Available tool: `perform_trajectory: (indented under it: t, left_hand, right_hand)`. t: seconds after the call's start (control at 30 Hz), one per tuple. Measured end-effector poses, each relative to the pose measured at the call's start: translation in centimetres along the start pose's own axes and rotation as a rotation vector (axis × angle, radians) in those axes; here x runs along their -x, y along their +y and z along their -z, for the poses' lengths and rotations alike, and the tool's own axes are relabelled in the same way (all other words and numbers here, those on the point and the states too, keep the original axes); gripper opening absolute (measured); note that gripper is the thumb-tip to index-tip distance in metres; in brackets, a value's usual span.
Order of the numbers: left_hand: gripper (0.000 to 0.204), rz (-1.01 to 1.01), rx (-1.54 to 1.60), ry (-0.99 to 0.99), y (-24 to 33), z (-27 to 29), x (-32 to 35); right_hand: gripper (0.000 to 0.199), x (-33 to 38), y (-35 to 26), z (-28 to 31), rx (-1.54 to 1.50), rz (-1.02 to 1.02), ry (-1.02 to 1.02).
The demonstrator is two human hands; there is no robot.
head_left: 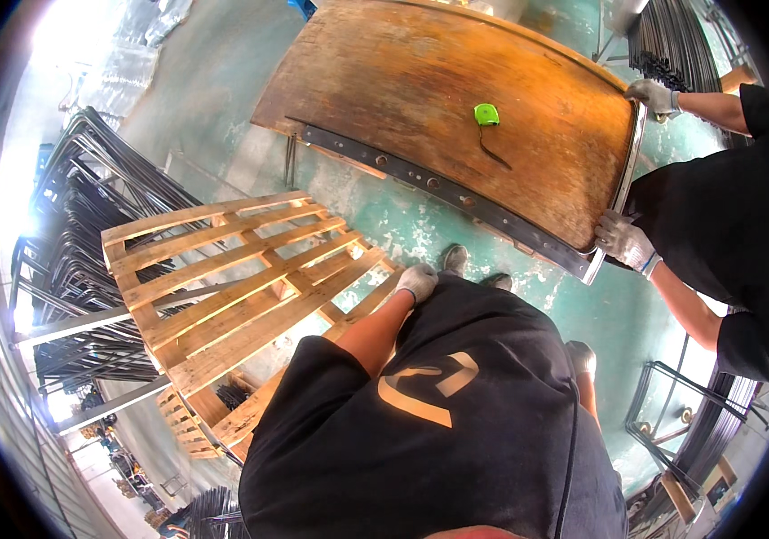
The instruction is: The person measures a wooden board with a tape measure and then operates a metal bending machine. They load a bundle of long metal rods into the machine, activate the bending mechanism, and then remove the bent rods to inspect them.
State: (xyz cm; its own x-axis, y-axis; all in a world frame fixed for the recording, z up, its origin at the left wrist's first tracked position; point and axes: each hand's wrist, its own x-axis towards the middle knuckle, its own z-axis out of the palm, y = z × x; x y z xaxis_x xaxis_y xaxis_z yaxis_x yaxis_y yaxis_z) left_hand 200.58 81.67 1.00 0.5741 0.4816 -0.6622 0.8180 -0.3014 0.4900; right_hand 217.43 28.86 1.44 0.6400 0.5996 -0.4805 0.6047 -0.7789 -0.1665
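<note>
My left hand (pixel 419 282), in a light glove, is beside my body at the near corner of a wooden pallet (pixel 263 269). Its fingers are curled, and anything inside them is hidden; whether it touches the pallet I cannot tell. My right hand (pixel 582 358), also gloved, hangs at my right side, partly covered by my dark shirt, its fingers unclear. Ahead stands a worn wooden-topped table (pixel 420 72). On it lies a green tape measure (pixel 486 114) with a dark strap. A dark bar with holes (pixel 438 186) runs along the near edge.
At the right, a co-worker's gloved hands (pixel 623 238) grip a silvery metal bar (pixel 620 189) at the table's end. Bent black tubes (pixel 88 242) are stacked at the left. More dark tubes (pixel 672 45) stand far right; a black frame (pixel 672 422) is near right.
</note>
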Motion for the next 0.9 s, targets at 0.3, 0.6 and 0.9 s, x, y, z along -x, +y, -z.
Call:
perform_trajectory:
  t: [0.3,0.6,0.9]
  left_hand:
    - [0.033,-0.037,-0.085,-0.009,0.3,0.6,-0.2]
    - [0.035,-0.111,-0.202,-0.065,1.3,1.5,0.5]
    - [0.040,-0.047,-0.213,-0.058,0.3,1.1,-1.2]
  right_hand:
    - [0.012,0.5,-3.2,2.0,-0.326,-0.227,0.022]
    - [0.022,0.5,-3.9,2.5,-1.189,-0.796,0.083]
    - [0.026,0.7,-4.9,3.7,-1.178,-0.802,0.089]
